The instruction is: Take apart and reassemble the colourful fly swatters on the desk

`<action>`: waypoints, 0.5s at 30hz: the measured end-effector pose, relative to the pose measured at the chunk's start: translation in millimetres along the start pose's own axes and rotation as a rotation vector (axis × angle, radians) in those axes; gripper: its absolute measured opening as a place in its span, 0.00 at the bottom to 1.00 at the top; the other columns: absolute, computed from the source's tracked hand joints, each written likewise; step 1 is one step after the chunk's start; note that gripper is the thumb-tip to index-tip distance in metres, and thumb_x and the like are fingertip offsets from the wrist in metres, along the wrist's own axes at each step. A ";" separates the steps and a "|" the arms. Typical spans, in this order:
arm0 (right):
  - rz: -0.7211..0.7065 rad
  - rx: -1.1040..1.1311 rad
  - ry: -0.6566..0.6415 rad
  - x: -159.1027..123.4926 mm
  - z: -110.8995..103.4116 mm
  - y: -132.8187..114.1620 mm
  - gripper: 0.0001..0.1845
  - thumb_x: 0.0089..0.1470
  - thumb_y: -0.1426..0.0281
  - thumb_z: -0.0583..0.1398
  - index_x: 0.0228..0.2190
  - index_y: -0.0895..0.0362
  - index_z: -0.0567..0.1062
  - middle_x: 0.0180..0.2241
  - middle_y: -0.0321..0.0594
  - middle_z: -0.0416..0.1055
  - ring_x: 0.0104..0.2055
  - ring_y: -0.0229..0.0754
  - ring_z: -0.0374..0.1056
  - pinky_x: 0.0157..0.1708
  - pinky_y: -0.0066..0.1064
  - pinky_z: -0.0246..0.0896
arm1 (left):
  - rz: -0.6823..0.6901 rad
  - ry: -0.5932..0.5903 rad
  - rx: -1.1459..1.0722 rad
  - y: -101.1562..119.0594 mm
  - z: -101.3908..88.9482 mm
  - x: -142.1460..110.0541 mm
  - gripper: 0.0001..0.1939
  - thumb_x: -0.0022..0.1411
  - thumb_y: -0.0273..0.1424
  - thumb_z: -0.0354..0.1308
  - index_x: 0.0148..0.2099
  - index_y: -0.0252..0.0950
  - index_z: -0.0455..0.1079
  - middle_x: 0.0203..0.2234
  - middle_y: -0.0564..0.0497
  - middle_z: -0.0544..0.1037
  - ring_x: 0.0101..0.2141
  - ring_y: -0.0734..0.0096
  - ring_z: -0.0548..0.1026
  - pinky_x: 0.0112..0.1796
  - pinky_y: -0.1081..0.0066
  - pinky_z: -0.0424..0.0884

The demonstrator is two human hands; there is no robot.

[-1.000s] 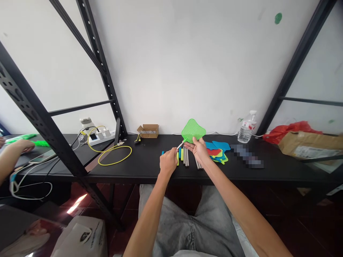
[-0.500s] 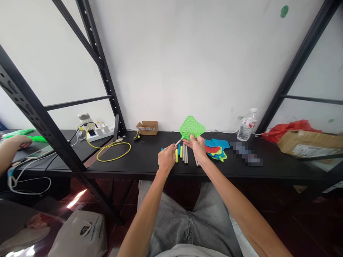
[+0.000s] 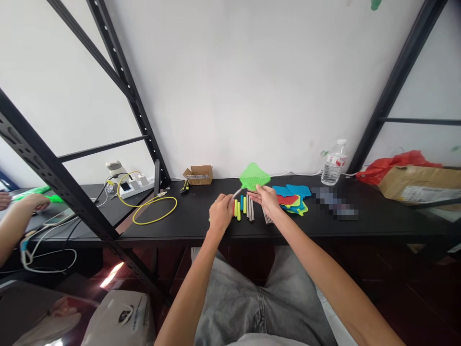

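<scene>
- Green swatter (image 3: 254,176): held up over the surface (image 3: 382,226), head sitting lower than half a second earlier.
- Left hand (image 3: 221,214): fingers (image 3: 226,202) clenched on the white handle (image 3: 236,193).
- Right hand (image 3: 265,202): fingers (image 3: 253,194) open, just beside the swatter's neck; contact cannot be told.
- Between the hands: yellow grips (image 3: 236,208), steel rods (image 3: 250,208).
- Further right: stacked coloured swatter heads (image 3: 290,198).
</scene>
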State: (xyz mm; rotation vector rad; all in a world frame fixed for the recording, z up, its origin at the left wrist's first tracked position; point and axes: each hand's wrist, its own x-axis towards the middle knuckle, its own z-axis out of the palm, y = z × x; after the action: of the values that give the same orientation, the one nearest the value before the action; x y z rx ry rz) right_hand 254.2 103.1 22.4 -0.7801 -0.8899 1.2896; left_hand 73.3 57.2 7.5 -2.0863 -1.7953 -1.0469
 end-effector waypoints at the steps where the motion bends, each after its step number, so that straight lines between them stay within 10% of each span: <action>1: 0.007 -0.038 -0.011 0.4 -2.8 -0.2 0.03 0.59 0.71 0.60 0.34 0.59 0.71 0.34 0.45 0.78 0.35 0.45 0.78 0.35 0.34 0.76 | -0.072 0.010 0.032 -7.3 -3.6 3.4 0.17 0.70 0.36 0.46 0.52 0.41 0.73 0.42 0.46 0.75 0.38 0.67 0.75 0.37 0.72 0.67; 7: -0.040 -0.193 0.055 2.8 -33.5 -4.5 0.09 0.60 0.68 0.57 0.38 0.60 0.76 0.36 0.47 0.80 0.32 0.42 0.78 0.31 0.30 0.74 | -0.455 -0.112 0.276 -56.0 -26.0 19.0 0.13 0.63 0.34 0.53 0.42 0.38 0.77 0.40 0.40 0.77 0.42 0.52 0.76 0.38 0.62 0.68; 15: -0.121 -0.390 0.051 2.2 -59.0 -7.3 0.09 0.57 0.68 0.60 0.37 0.60 0.77 0.33 0.46 0.79 0.26 0.39 0.75 0.25 0.27 0.71 | -0.571 -0.256 0.311 -70.9 -24.8 14.8 0.12 0.61 0.32 0.54 0.41 0.34 0.76 0.40 0.35 0.78 0.43 0.47 0.77 0.37 0.60 0.70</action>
State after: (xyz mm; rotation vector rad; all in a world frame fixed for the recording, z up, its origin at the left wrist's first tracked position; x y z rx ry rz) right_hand 310.1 104.5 1.8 -1.0407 -1.1468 0.9966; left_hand -1.5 72.1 14.1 -1.6152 -2.5780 -0.5537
